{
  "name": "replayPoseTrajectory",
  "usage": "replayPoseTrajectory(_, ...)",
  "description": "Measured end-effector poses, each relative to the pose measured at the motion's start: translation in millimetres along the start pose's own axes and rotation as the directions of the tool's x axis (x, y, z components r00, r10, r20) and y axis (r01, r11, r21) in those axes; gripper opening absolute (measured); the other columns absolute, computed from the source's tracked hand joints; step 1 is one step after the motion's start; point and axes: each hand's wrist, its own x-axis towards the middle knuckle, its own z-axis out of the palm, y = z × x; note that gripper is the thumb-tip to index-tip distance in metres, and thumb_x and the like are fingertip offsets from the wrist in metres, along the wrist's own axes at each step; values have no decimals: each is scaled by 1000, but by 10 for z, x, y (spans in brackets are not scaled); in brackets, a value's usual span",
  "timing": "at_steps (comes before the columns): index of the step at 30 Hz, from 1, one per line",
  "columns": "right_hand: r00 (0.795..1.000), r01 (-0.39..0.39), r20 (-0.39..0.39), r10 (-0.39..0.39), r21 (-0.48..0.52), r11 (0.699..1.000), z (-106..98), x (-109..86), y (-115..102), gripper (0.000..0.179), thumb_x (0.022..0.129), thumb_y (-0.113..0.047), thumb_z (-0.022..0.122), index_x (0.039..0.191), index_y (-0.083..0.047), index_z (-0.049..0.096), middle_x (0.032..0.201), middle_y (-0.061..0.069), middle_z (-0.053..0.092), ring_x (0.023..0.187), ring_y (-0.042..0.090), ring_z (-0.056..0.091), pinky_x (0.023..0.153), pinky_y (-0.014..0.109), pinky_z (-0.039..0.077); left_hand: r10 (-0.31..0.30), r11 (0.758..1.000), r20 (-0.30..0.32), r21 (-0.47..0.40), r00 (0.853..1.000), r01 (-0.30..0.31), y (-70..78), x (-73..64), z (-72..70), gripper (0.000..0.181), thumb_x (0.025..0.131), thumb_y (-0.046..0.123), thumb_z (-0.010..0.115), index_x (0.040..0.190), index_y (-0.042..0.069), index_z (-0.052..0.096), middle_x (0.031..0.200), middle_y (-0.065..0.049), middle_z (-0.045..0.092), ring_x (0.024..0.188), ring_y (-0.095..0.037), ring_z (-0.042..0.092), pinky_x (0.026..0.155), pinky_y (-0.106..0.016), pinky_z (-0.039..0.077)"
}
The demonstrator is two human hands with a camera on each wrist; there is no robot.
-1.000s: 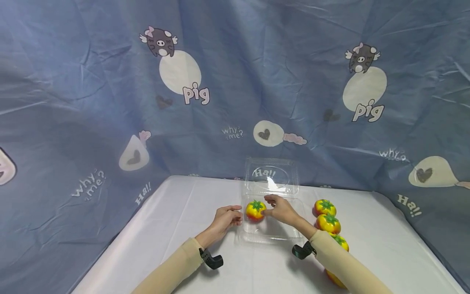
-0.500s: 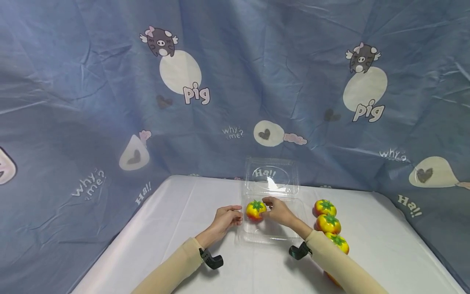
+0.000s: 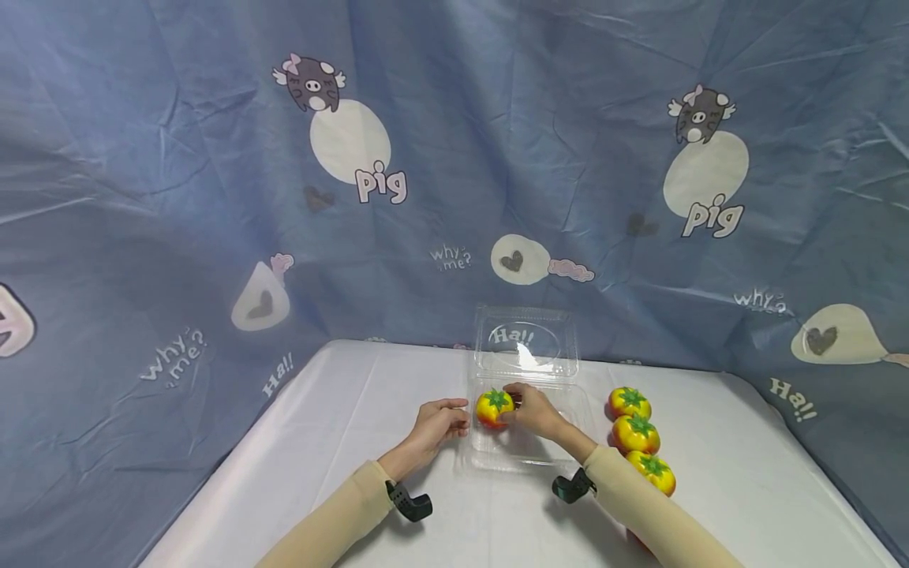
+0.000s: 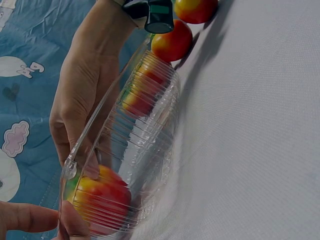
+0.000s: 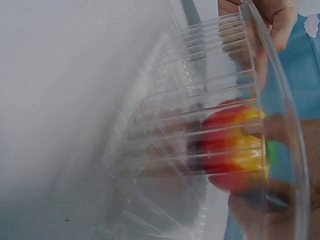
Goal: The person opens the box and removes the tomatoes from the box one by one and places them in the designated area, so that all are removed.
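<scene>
A glossy yellow-and-red tomato (image 3: 490,410) with a green star-shaped top sits in the left end of a clear plastic clamshell box (image 3: 525,459). My right hand (image 3: 537,413) reaches in from the right, thumb and fingers around the tomato's near and far sides; in the right wrist view they grip the tomato (image 5: 235,145) behind the ribbed wall. At the box's left side, my left hand (image 3: 433,426) holds its edge. The left wrist view has the left fingers (image 4: 30,218) pinching the rim close beside the tomato (image 4: 107,202).
The box's lid (image 3: 561,339) stands raised at the back. To the right, several more tomatoes (image 3: 636,434) lie in a row on the white cloth (image 3: 738,457), the nearest mostly hidden under my right sleeve (image 3: 639,497). A blue patterned curtain (image 3: 440,102) hangs behind the table.
My right hand has shifted a little left and its fingers have drawn in around the tomato. Its sleeve uncovers more of the third tomato in the row. The left hand stays put.
</scene>
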Motion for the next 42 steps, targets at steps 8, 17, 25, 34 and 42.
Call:
replayPoseTrajectory(8,1000,-5,7,5,-16,1000,6,2,22,56,69,-7,81,118,11,60,111,24,67,101,34,65,90,43,54,-2,1000,-2,-1,1000,2,-2,9,5,43,83,1,60,123,-12,55,84,-12,63,66,-11,58,60,-19,54)
replayPoseTrajectory(17,999,-35,10,35,-25,999,23,-3,42,56,69,-11,81,117,9,61,109,21,68,100,31,65,91,42,53,1,1000,-3,-3,1000,-1,-29,21,3,42,82,0,60,121,-13,55,85,-14,64,66,-11,59,60,-19,54)
replayPoseTrajectory(25,998,-64,4,64,4,998,32,3,36,54,70,-11,82,117,8,61,111,21,67,103,32,64,94,44,51,1,1000,-5,-1,1000,-1,-12,0,0,42,83,0,60,123,-13,54,83,-11,63,66,-11,59,60,-19,53)
replayPoseTrajectory(34,997,-79,2,79,20,997,36,4,41,54,72,-13,81,117,9,61,112,22,66,103,34,64,93,44,53,1,1000,2,-1,1000,-1,-7,0,-8,44,84,1,60,124,-13,53,84,-13,64,67,-11,58,60,-20,53)
replayPoseTrajectory(42,996,-88,-8,88,17,996,10,-6,2,53,72,-14,81,117,8,62,112,20,67,103,32,65,94,43,52,-12,1000,27,-4,1000,12,135,-108,10,43,85,-1,58,125,-16,51,85,-14,63,69,-13,59,63,-22,55)
